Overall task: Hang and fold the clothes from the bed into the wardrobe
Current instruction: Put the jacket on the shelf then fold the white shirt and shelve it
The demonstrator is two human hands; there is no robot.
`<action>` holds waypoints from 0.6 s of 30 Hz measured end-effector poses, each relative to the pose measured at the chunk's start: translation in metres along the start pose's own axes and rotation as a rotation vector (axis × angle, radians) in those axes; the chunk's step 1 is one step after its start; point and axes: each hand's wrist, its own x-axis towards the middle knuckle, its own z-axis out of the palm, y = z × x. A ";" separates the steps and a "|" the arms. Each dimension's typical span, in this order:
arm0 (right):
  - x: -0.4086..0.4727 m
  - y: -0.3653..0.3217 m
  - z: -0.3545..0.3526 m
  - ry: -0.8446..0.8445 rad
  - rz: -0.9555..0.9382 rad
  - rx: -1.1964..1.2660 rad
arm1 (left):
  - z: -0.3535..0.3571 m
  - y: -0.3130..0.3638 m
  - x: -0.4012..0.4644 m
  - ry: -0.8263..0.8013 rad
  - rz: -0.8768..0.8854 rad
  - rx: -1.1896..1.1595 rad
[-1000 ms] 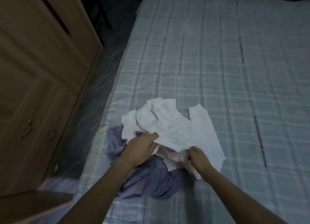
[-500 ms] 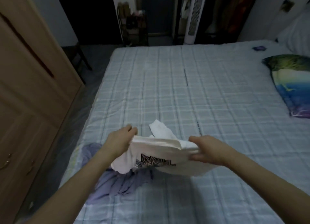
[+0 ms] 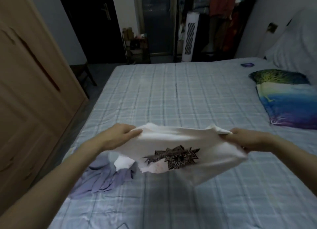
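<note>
Left grip (image 3: 120,136), right grip (image 3: 248,139) pinch white T-shirt (image 3: 214,153), dark print, stretched above bed (image 3: 171,100).

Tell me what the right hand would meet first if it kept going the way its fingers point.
The right hand points leftward across the view, gripping the white shirt it holds, so more shirt comes first, then probably the left hand gripping the opposite edge. Depth is hard to judge.

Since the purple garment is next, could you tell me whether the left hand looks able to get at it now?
Probably not yet: the left hand grips the white printed T-shirt, as does the right hand. The purple garment lies uncovered just below it.
</note>
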 end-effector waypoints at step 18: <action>0.094 0.099 0.032 0.153 -0.095 -0.508 | 0.069 -0.074 0.023 -0.328 -0.242 0.111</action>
